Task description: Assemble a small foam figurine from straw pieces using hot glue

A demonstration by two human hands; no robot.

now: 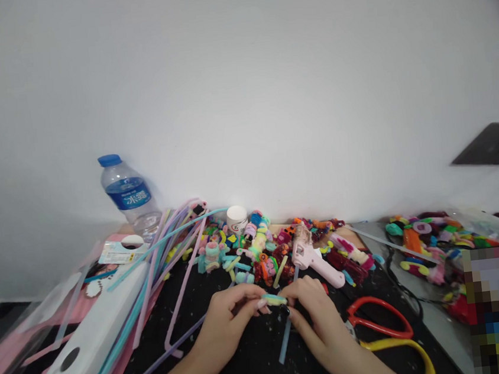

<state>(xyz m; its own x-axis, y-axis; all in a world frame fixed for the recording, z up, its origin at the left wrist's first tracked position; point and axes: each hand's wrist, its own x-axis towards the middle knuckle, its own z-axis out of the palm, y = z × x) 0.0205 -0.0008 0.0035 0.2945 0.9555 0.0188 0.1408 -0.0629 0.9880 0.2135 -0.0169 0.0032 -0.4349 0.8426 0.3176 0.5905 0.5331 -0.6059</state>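
Over the black work surface, my left hand [235, 314] and my right hand [307, 310] meet at a short piece of pipe cleaner [274, 299], pale yellow and light blue. Thumb and fingers of each hand pinch one end of it. Below my right hand a translucent glue stick [285, 341] lies on the surface. A pink hot glue gun [317, 263] rests just behind my right hand. Scissors [381, 319] with one red and one yellow handle lie to the right; their blades are mostly hidden by my right hand and wrist.
Long pastel pipe cleaners [152, 280] and a white handled strip [98, 322] lie at left. A water bottle [129, 193] leans by the wall. Several colourful pipe-cleaner figures [256, 246] crowd the back, beside a white jar [237, 218]. More pieces [416, 247] lie at right.
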